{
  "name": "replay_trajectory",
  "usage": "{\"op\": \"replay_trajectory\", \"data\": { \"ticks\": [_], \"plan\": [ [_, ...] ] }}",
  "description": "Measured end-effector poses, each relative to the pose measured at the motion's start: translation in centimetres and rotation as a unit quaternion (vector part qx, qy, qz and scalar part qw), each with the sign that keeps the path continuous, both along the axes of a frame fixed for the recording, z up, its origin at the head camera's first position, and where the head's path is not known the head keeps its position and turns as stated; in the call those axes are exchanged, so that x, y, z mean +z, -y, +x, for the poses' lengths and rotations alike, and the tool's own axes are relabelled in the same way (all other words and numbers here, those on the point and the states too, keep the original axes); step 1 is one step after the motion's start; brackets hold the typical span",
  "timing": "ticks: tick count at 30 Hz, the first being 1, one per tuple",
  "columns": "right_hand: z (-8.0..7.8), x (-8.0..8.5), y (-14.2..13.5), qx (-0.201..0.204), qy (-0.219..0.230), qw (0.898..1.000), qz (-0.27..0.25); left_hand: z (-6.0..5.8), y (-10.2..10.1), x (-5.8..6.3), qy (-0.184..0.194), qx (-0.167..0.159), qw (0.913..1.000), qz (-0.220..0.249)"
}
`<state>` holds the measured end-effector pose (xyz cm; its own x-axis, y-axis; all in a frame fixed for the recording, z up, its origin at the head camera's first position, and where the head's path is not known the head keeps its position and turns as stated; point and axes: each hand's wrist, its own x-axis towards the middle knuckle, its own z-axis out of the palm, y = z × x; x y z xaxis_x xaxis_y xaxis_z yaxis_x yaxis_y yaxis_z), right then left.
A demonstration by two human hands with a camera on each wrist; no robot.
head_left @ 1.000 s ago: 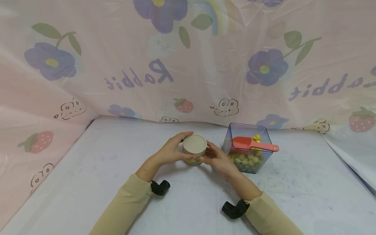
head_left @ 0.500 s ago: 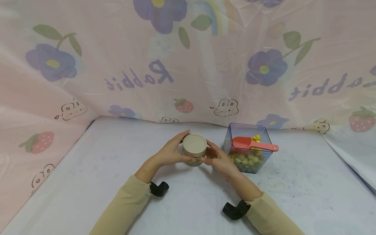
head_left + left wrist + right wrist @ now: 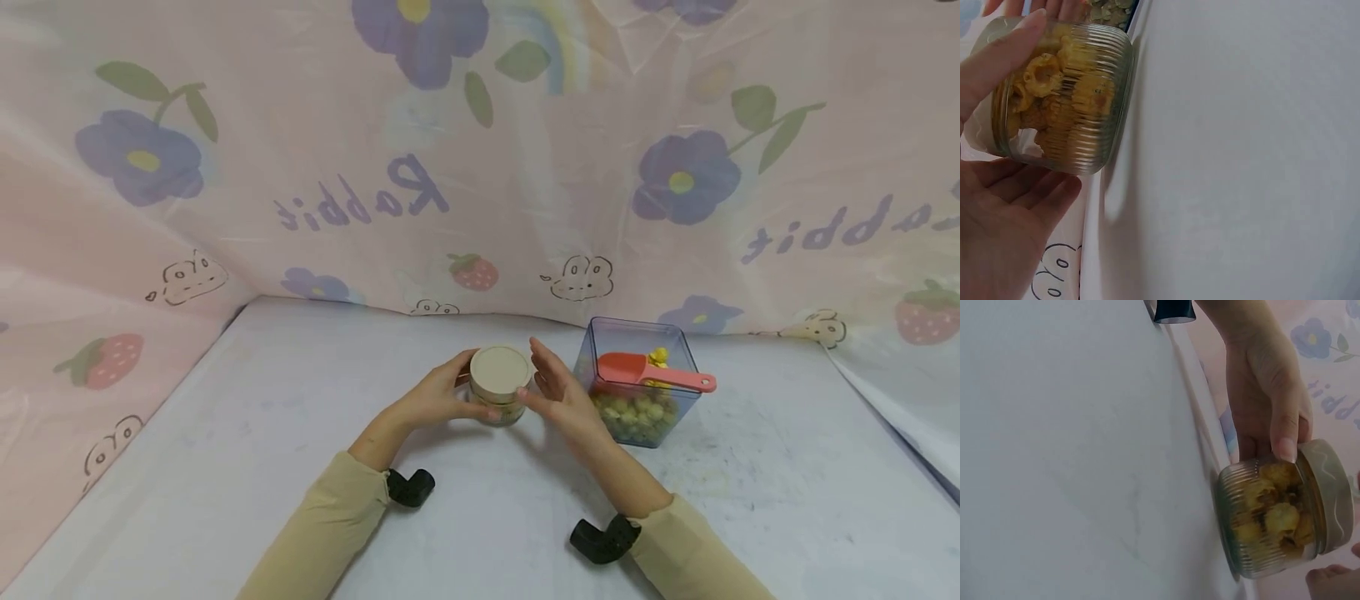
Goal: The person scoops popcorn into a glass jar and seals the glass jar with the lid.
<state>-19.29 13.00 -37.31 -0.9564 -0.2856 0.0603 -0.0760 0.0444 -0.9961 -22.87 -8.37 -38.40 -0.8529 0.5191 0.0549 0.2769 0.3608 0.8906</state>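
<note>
A ribbed glass jar [image 3: 501, 387] with a cream lid [image 3: 1329, 494] stands on the table and holds golden popcorn [image 3: 1054, 87]. My left hand [image 3: 438, 396] grips the jar from the left, thumb on the near side and fingers round the far side. On the jar's right, my right hand [image 3: 566, 404] is held with its fingers spread and lifted off the glass. Its thumb is close to the lid; whether it touches is hard to tell. The right wrist view catches only some fingertips of this hand at its right edge.
Right of the jar stands a clear bluish square tub [image 3: 585, 362] with popcorn in it. A coral scoop [image 3: 652, 372] lies across its top, handle over the right rim. A printed curtain [image 3: 495, 167] hangs behind the white table [image 3: 262, 433].
My right hand's fingers have come away from the jar and straightened upward. The left hand keeps its hold, and the jar stays in nearly the same place.
</note>
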Motion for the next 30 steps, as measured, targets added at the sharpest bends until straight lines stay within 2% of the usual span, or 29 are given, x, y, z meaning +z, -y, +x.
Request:
{"op": "replay_trajectory", "data": {
  "ticks": [9, 22, 30],
  "plan": [
    [-0.4, 0.0, 0.3, 0.011, -0.041, 0.999, -0.015, -0.2, -0.2, -0.4, 0.029, 0.007, 0.9995, -0.003],
    [-0.9, -0.1, -0.2, 0.064, -0.052, 0.997, -0.003, -0.3, 0.1, -0.5, 0.033, 0.0, 0.9994, 0.004],
    [-1.1, -0.1, -0.2, 0.067, -0.049, 0.996, 0.017, -0.5, 0.2, -0.4, 0.039, 0.007, 0.9992, -0.006]
  ]
}}
